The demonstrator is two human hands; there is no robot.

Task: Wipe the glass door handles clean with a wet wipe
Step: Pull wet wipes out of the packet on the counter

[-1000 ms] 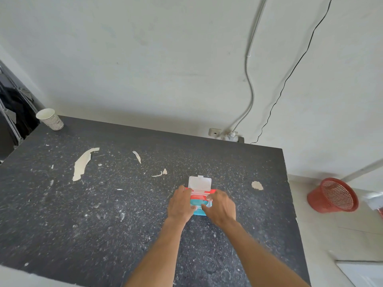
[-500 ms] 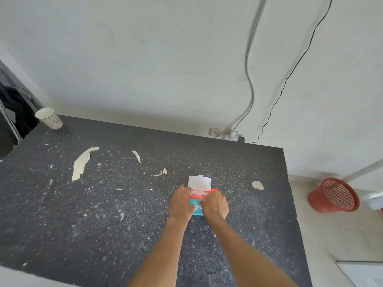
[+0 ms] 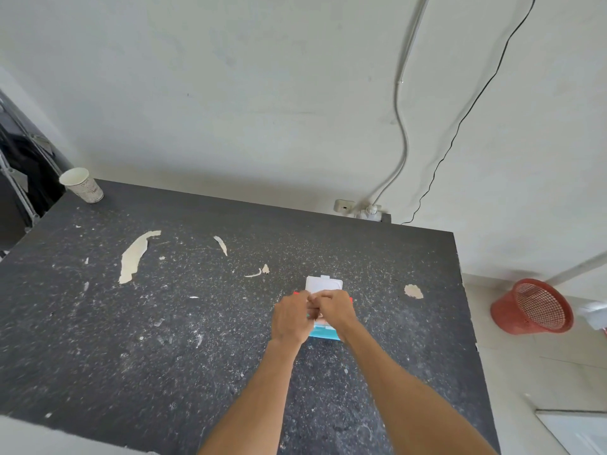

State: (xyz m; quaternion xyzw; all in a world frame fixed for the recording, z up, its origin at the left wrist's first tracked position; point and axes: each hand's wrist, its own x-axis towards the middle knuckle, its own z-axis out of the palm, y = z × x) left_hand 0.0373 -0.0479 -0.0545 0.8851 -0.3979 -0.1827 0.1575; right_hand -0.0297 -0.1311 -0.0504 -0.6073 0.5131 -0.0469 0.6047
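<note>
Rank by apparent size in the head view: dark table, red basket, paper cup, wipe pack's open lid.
1. dark table
2. red basket
3. paper cup
4. open lid, partly hidden, so its place below the cup is unsure
</note>
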